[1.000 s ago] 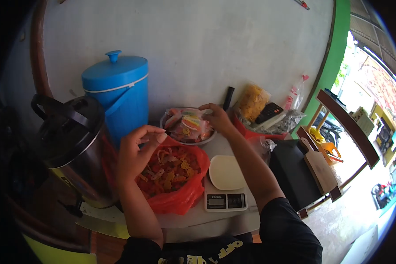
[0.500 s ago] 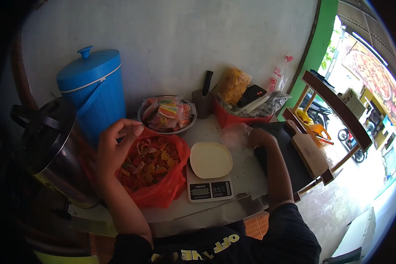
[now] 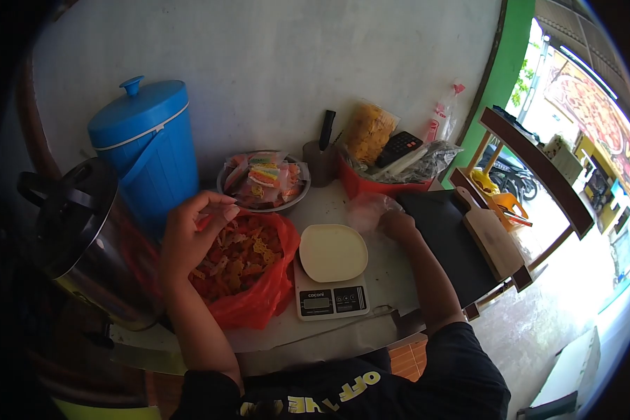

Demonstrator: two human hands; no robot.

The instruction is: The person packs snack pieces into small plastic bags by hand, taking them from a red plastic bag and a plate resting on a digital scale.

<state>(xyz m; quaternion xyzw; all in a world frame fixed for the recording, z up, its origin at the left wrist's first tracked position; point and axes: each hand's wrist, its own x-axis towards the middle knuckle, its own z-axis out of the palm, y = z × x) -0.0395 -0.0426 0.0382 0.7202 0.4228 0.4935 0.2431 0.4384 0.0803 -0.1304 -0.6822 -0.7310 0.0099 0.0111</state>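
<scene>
My left hand [image 3: 192, 234] hovers over the left edge of a red plastic bag [image 3: 259, 308] full of orange and yellow pieces [image 3: 234, 262]. Its thumb and fingers come together in a pinch; anything between them is too small to name. My right hand [image 3: 399, 227] has its fingers closed at a clear plastic bag [image 3: 371, 212] on the table. Between the two hands stands a white kitchen scale [image 3: 332, 301] with a bare cream tray [image 3: 334, 253]. Behind the red bag, a metal bowl [image 3: 287, 204] holds several small filled packets [image 3: 264, 178].
A steel pot [image 3: 108, 245] and a blue cooler [image 3: 147, 150] stand at the left. A red basket [image 3: 371, 187] with a calculator [image 3: 399, 147] sits at the back. At right are a black box [image 3: 437, 245] and a wooden board [image 3: 490, 231].
My right hand has moved from the packet bowl to the clear bag at the right and slightly left since. My left hand keeps its pinch over the red bag. The view has shifted.
</scene>
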